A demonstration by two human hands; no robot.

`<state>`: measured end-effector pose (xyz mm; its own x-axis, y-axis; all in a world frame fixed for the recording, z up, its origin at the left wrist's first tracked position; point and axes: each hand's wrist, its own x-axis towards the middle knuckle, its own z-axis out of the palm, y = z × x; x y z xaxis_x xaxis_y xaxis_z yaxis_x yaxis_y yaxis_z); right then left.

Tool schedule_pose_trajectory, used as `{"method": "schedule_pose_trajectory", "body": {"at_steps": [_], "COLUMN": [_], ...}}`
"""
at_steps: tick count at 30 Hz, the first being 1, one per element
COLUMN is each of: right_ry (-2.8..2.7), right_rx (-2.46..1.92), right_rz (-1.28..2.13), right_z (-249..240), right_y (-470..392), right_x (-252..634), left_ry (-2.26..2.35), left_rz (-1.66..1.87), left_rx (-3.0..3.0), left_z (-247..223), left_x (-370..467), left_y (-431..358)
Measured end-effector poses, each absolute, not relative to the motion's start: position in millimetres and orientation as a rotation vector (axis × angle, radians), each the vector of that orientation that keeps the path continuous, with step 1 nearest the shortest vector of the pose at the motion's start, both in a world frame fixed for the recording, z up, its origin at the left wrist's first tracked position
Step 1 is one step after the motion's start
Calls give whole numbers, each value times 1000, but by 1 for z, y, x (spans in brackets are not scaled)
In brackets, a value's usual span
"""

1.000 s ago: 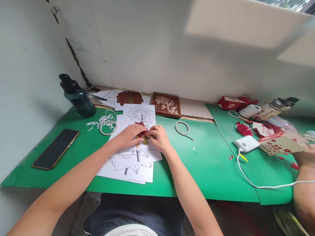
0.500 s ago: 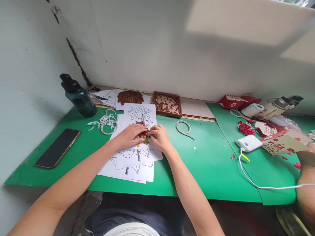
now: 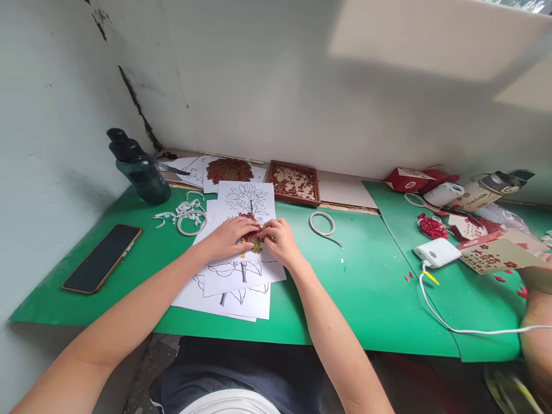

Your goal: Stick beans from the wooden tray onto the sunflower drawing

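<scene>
Both hands are over printed sheets of paper with black line drawings of flowers and leaves. Red beans and green beans lie in a patch on the top sheet, with a few yellow grains at its left side. My left hand lies with its fingers stretched out along the left edge of the patch. At its right edge, my right hand has its fingertips pinched together down at the beans; whatever is between them is too small to make out.
A wooden tray of loose beans and a bean-covered sheet stand at the back. A bottle, phone and tape rolls lie around. On the right are a white power bank, its cable, red-patterned boxes and another person's arm.
The view has shifted very slightly. Both hands stay in nearly the same place at the bean patch, with only tiny finger movement at most.
</scene>
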<state>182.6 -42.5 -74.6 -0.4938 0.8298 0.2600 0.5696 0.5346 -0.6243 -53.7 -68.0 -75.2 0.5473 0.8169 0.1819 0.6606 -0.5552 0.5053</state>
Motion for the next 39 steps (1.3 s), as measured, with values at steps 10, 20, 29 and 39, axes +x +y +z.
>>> {"method": "schedule_pose_trajectory", "body": {"at_steps": [10, 20, 29, 39], "right_ry": [-2219, -2207, -2276, -2209], "right_rx": [-1146, -1196, -1141, -1124], "right_rz": [667, 580, 547, 435], "right_z": [-74, -76, -71, -70], "right_y": [-43, -44, -43, -44], "right_x": [180, 180, 182, 182], "left_ry": [1224, 1221, 1227, 1207], "left_rz": [540, 560, 555, 544], "left_rx": [2410, 2415, 2415, 2446], "left_z": [-74, -76, -76, -75], "left_x": [-53, -54, -54, -55], "left_y": [-68, -67, -67, -68]}}
